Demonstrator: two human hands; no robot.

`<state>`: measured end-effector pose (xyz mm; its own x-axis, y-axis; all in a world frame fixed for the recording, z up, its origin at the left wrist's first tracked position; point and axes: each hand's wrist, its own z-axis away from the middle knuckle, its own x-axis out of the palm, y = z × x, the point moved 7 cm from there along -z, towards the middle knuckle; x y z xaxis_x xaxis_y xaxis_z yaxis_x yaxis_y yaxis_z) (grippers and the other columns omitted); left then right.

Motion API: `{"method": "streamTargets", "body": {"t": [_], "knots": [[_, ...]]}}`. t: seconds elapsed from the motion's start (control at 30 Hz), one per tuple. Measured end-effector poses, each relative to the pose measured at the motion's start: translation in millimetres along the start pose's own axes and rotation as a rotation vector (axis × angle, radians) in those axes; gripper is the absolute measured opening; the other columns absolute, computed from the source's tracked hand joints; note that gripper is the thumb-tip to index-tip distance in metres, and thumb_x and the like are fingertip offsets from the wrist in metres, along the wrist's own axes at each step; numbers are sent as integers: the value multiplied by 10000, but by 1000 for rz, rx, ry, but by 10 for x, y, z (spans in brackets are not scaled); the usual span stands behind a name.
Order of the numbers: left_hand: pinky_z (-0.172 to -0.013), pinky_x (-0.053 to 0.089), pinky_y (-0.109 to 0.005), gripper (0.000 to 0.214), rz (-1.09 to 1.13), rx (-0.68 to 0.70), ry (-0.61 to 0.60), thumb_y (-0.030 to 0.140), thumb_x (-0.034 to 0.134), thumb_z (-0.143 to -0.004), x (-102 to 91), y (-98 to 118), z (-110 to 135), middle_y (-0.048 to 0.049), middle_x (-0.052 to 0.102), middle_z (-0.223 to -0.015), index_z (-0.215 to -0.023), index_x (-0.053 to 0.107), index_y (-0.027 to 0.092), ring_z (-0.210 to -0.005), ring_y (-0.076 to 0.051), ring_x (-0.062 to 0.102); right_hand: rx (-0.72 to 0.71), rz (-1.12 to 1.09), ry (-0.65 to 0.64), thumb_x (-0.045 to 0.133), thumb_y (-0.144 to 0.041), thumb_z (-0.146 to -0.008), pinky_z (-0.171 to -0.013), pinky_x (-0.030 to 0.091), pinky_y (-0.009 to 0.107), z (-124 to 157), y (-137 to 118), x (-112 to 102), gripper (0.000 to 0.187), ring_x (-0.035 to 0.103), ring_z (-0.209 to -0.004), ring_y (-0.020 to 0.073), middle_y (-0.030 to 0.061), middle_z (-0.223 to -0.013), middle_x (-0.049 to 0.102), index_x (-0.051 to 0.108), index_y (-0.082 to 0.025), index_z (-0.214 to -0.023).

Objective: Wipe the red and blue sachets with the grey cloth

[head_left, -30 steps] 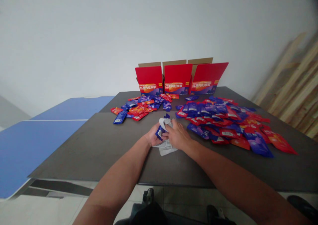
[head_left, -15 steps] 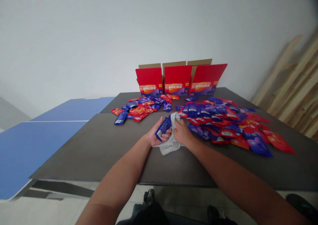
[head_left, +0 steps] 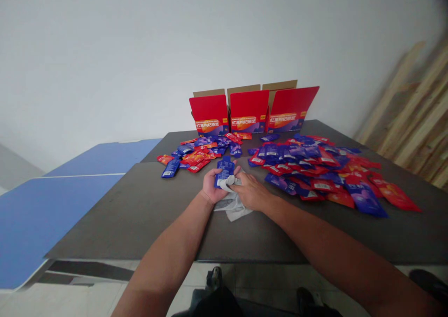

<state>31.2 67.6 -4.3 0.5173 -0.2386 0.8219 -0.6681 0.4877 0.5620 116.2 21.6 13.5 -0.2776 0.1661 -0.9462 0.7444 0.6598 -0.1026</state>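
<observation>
So the left hand (head_left: pixel 214 186) has its fingers curled round a blue pouch (head_left: pixel 226 168), held just above the table (head_left: pixel 157 219), between two messy piles. Right hand (head_left: pixel 254 192) has fingers bunched shut on a grey cloth (head_left: pixel 236 209), right up against the pouch's lower end. Three red boxes (head_left: pixel 249 112) stand behind.

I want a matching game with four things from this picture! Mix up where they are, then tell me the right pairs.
Things:
1. Held packet
2. Cloth
3. Three boxes
4. Bigger packet pile

Places and looks:
A. Standing at the back of the dark table
B. Blue, in the left hand
C. Mixed red and blue, to the right of both hands
D. Light grey, gripped by the right hand

Right pairs: 1-B, 2-D, 3-A, 4-C
</observation>
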Motion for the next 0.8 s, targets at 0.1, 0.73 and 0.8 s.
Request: {"method": "streamTargets", "body": {"t": [0.1,0.73,0.8], "knots": [[-972,449,-405,579,5,-46,-63,221,469,-727,44,-40,8,-141,665,-1139,-1280,537,62,-1080,-267,624,126,35,21,454,-151,-871,-934,394,379,1,123,-36,512,492,-1067,253,129,-1200,476,505,-275,-1365],[-636,500,-308,463,47,-216,-48,277,483,-780,44,-103,81,-187,618,-1176,-1204,558,107,-863,-225,640,553,59,71,476,-166,-842,-919,396,358,83,594,-107,638,513,-1086,283,180,-1235,451,333,-173,-1463],[-582,484,-296,407,77,-111,-8,382,473,-824,-17,-15,44,-189,620,-1162,-1115,593,123,-756,-194,618,544,51,91,469,-149,-831,-925,399,351,84,588,-108,653,515,-1093,278,185,-1247,443,321,-158,-1467]]}}
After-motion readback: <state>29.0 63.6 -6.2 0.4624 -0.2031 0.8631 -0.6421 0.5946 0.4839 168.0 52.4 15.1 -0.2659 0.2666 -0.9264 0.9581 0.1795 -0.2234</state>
